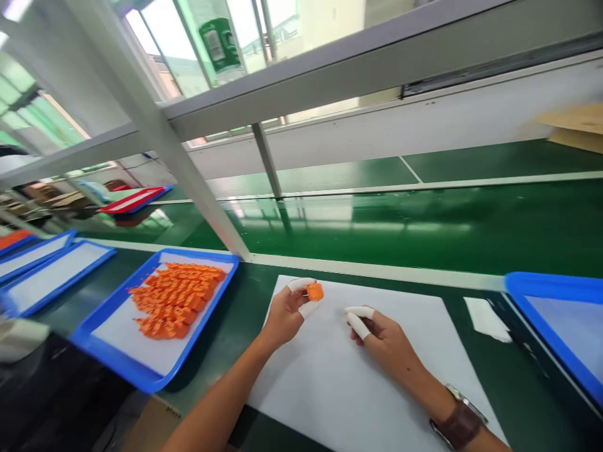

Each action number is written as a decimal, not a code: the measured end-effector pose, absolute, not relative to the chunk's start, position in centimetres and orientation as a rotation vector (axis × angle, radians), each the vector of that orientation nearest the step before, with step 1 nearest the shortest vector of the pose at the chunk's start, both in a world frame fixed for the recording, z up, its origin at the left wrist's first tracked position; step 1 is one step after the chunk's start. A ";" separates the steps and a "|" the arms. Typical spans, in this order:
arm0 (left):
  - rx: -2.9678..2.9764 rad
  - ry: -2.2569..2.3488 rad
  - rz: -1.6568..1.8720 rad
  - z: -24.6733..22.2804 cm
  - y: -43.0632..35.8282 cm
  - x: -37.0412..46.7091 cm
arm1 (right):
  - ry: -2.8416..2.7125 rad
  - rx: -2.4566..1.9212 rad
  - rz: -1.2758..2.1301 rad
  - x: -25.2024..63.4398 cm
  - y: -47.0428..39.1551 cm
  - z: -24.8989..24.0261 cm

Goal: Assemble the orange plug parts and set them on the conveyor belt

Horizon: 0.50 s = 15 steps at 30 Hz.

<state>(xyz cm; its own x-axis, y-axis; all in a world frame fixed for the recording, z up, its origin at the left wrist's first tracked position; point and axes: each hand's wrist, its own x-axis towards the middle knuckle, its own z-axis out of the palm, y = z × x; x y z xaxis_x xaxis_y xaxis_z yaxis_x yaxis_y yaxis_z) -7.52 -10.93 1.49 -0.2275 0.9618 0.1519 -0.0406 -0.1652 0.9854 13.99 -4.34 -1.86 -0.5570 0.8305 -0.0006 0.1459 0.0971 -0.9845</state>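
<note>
My left hand (285,317) pinches a small orange plastic piece (315,291) between thumb and fingertip, above the white sheet (377,389). White finger covers sit on its fingertips. Just to the right, my right hand (377,329) is over the same sheet, with white covers on thumb and index finger. Those two fingers are drawn close together; whether anything tiny is between them I cannot make out. On the left, a blue tray (157,382) lined with white holds many similar orange pieces (176,298), laid in close rows.
Another blue tray (556,314) stands at the right edge, beside a small white paper piece (486,319). More blue trays (56,276) lie far left. A slanting metal post (207,207) rises behind the bench, before a shiny green surface (377,220). A red-rimmed tray (134,199) lies further back.
</note>
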 end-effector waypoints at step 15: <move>0.577 2.674 2.218 9.3 -31.4 -29.8 | -1.963 -1.280 1.365 14.5 -4.5 -2.2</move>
<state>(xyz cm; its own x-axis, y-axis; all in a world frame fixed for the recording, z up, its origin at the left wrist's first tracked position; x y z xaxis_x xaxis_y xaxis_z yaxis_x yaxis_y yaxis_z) -29.83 -31.41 9.30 -0.8769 0.0062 0.4806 0.4735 0.1833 0.8615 14.48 -4.52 -2.17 -0.4838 0.8619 -0.1520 0.4427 0.0912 -0.8920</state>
